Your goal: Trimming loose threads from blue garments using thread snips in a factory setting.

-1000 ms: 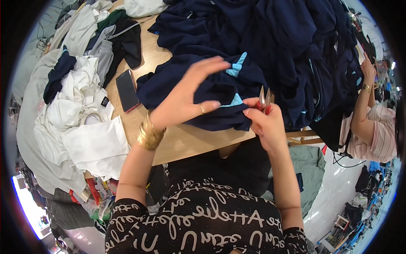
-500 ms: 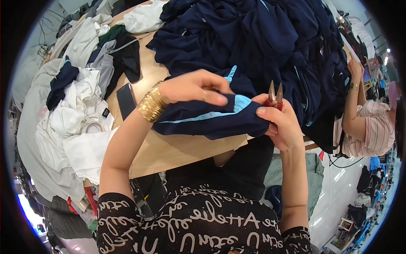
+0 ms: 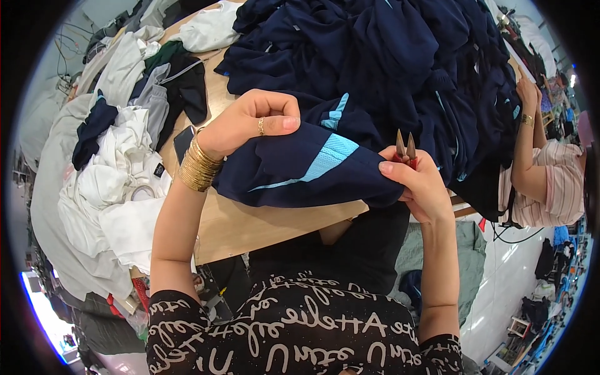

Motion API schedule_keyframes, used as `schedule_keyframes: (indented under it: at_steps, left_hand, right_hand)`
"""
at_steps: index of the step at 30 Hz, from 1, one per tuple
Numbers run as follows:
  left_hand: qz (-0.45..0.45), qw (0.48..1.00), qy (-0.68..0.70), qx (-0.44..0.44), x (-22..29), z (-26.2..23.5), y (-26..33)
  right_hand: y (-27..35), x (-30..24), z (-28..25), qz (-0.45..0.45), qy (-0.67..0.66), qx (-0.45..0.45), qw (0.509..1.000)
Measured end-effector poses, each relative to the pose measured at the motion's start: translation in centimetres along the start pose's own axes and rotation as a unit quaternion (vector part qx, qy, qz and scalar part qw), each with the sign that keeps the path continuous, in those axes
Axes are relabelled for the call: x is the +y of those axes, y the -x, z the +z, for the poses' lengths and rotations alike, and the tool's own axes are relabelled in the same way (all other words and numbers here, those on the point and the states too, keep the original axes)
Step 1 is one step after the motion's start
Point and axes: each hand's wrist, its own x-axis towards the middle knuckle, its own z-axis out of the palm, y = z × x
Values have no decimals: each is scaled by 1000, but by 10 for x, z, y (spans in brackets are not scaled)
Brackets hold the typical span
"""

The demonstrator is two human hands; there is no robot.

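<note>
A navy garment with a light-blue panel and a narrowing blue stripe is stretched between my hands above the table's front part. My left hand pinches its upper edge between thumb and fingers. With thumb and fingers my right hand grips the garment's right end. Tucked in that same hand is a pair of red-handled thread snips, its two pointed blades spread and pointing away from me. Most of the snips' handle is hidden by my fingers.
Navy clothes make a large heap at the table's far side. White garments lie piled at the left, beside a partly covered phone. Bare wood shows at the table's front. At the right, a person in a striped top reaches toward the heap.
My left hand has moved left and slightly up, drawing the cloth out so more of the blue panel shows. My right hand stays nearly in place with the snips.
</note>
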Motion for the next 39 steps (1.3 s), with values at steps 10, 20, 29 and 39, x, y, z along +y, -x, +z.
schedule_keyframes:
  at_steps: [10,20,29,39]
  left_hand:
    - [5,1000,-9,-7,-3,-5,3]
    - [24,995,53,82,-3,-25,25]
    - [9,993,-25,116,3,-36,47]
    - [-24,988,-97,116,10,-31,58]
  right_hand:
    - [5,-7,3,-40,112,-4,993]
    - [-10,10,2,-7,150,-16,989]
    - [-8,12,-8,-1,123,-27,992]
    - [-7,16,-15,-33,99,8,995]
